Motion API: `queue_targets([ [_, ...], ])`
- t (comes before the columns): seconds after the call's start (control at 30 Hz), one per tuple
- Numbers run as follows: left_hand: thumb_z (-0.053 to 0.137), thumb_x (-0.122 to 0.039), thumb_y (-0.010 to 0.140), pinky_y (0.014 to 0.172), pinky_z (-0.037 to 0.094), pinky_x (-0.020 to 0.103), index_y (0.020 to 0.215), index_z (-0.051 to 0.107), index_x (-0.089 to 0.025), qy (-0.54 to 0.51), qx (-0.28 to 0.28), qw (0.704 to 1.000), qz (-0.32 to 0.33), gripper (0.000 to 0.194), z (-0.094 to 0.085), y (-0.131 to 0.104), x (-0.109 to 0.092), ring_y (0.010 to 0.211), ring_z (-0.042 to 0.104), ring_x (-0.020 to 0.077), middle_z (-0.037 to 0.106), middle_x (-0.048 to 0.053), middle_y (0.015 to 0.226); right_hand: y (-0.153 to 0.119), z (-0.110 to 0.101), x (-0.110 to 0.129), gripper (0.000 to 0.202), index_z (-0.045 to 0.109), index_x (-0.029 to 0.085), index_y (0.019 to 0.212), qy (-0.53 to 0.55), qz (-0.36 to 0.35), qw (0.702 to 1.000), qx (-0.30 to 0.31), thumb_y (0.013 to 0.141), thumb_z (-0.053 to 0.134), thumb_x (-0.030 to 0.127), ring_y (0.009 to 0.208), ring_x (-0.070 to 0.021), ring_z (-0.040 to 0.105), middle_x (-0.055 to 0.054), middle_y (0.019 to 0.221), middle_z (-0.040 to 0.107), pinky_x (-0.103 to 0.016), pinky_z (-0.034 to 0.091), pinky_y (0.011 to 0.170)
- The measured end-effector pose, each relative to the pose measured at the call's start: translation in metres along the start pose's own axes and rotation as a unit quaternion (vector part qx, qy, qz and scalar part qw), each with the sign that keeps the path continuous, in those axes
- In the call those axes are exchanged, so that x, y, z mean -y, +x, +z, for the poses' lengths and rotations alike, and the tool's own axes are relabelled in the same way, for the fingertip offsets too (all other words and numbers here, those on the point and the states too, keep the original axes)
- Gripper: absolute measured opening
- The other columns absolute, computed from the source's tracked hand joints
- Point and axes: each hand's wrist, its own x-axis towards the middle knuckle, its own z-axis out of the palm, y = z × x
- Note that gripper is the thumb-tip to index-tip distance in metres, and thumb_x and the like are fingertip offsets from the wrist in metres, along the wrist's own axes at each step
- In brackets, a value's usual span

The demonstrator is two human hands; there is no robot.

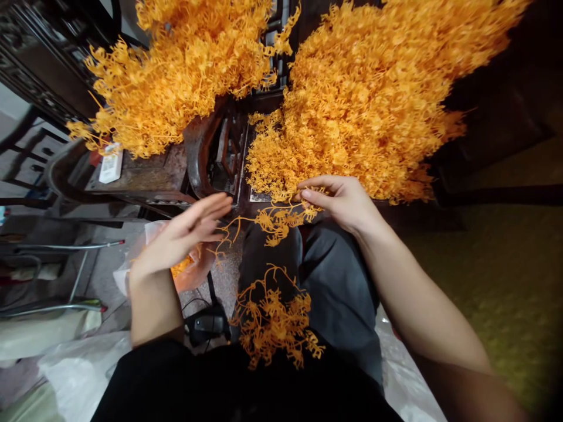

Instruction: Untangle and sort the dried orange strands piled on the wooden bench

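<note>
We work a slender orange sprig [275,220] between our hands, just over our knees and at the near edge of a great heap of orange sprigs [373,105]. Our right hand [345,202] pinches the sprig's right end between thumb and fingers, close against the heap. Our left hand [185,231], slightly blurred, is open with fingers stretched to the right, beside the bare, thin stems at the sprig's left end; whether its lower fingers touch them, we cannot tell. A smaller orange bunch [277,319] lies nearer, on our lap, over dark grey trousers [338,287] and against our black shirt [246,387]. On the far left, a second orange pile [176,76] spreads over a dark wooden chair [197,152] with a curved arm, a white printed packet [111,164] near its left end. Below our left hand, a pinkish plastic bag [204,272] holds more orange pieces, with a black device [209,323] on the floor nearer us. At left, metal tubing [79,275] stands near pale plastic sheeting [83,375].
</note>
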Motion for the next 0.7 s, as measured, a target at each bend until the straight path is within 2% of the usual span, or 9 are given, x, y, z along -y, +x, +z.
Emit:
queue_targets([
  [0.1,0.052,-0.045,0.104,0.074,0.067,0.035,0.148,0.052,-0.025,-0.106,-0.115,0.985,-0.066,0.048,-0.004,-0.005,0.025,0.129,0.067,0.0299,0.059,0.016,0.152,0.001,0.000,-0.006,0.037,0.082,0.023,0.099,0.002,0.009,1.000,0.001,0.073,0.091,0.047,0.076,-0.0206,0.074,-0.007,0.089,0.080,-0.034,0.059,0.068],
  [0.17,0.058,-0.046,0.101,0.064,0.064,0.030,0.132,0.064,-0.020,-0.091,-0.128,0.980,-0.123,0.041,0.003,-0.009,0.040,0.111,0.075,0.0271,0.071,0.016,0.135,0.000,0.001,-0.008,0.040,0.080,0.023,0.103,-0.007,0.009,1.000,0.008,0.074,0.090,0.049,0.074,-0.0200,0.072,-0.006,0.090,0.080,-0.034,0.058,0.065],
  [0.23,0.061,-0.045,0.099,0.063,0.062,0.030,0.116,0.071,-0.017,-0.023,-0.131,0.980,-0.149,0.035,0.013,-0.013,0.042,0.089,0.077,0.0220,0.079,0.013,0.112,-0.001,0.002,-0.007,0.042,0.077,0.023,0.108,-0.011,0.004,0.999,0.036,0.076,0.088,0.049,0.073,-0.0185,0.070,-0.006,0.092,0.080,-0.032,0.056,0.064],
  [0.3,0.061,-0.041,0.100,0.075,0.062,0.033,0.108,0.075,-0.017,0.068,-0.167,0.979,-0.096,0.029,0.023,-0.015,0.031,0.083,0.075,0.0189,0.080,0.009,0.098,-0.001,0.004,-0.004,0.044,0.072,0.023,0.110,-0.006,-0.002,0.997,0.079,0.078,0.087,0.049,0.071,-0.0167,0.069,-0.005,0.089,0.079,-0.030,0.054,0.063],
  [0.37,0.061,-0.035,0.100,0.091,0.059,0.036,0.107,0.076,-0.020,0.142,-0.202,0.969,0.015,0.023,0.030,-0.008,0.012,0.096,0.073,0.0188,0.079,0.007,0.105,0.001,0.008,0.003,0.044,0.066,0.023,0.106,0.005,-0.007,0.992,0.124,0.077,0.088,0.049,0.071,-0.0162,0.069,-0.004,0.085,0.077,-0.029,0.053,0.064],
  [0.4,0.062,-0.033,0.100,0.097,0.057,0.037,0.110,0.076,-0.020,0.160,-0.195,0.965,0.067,0.022,0.033,-0.001,0.003,0.103,0.071,0.0193,0.078,0.007,0.111,0.003,0.011,0.006,0.044,0.065,0.023,0.103,0.009,-0.007,0.989,0.147,0.077,0.088,0.049,0.073,-0.0165,0.069,-0.004,0.084,0.077,-0.029,0.054,0.065],
  [0.47,0.065,-0.032,0.098,0.102,0.054,0.038,0.123,0.072,-0.021,0.159,-0.119,0.974,0.112,0.028,0.041,0.019,-0.010,0.111,0.069,0.0201,0.075,0.008,0.122,0.005,0.015,0.013,0.041,0.064,0.023,0.098,0.000,-0.012,0.985,0.175,0.077,0.088,0.049,0.078,-0.0175,0.071,-0.003,0.085,0.077,-0.031,0.056,0.071],
  [0.57,0.071,-0.038,0.094,0.092,0.056,0.037,0.128,0.069,-0.019,0.105,0.013,0.991,0.085,0.039,0.061,0.050,-0.007,0.099,0.071,0.0199,0.077,0.008,0.118,0.007,0.020,0.017,0.036,0.072,0.023,0.095,-0.029,-0.029,0.988,0.147,0.076,0.089,0.048,0.083,-0.0182,0.072,-0.004,0.092,0.076,-0.032,0.058,0.076],
  [0.7,0.068,-0.039,0.096,0.074,0.052,0.029,0.108,0.075,-0.018,0.003,-0.040,0.999,-0.004,0.025,0.090,0.062,0.018,0.078,0.067,0.0157,0.078,0.004,0.094,0.009,0.017,0.001,0.034,0.080,0.023,0.097,0.017,-0.022,0.996,0.081,0.075,0.089,0.048,0.082,-0.0199,0.075,-0.007,0.095,0.077,-0.035,0.061,0.077],
])
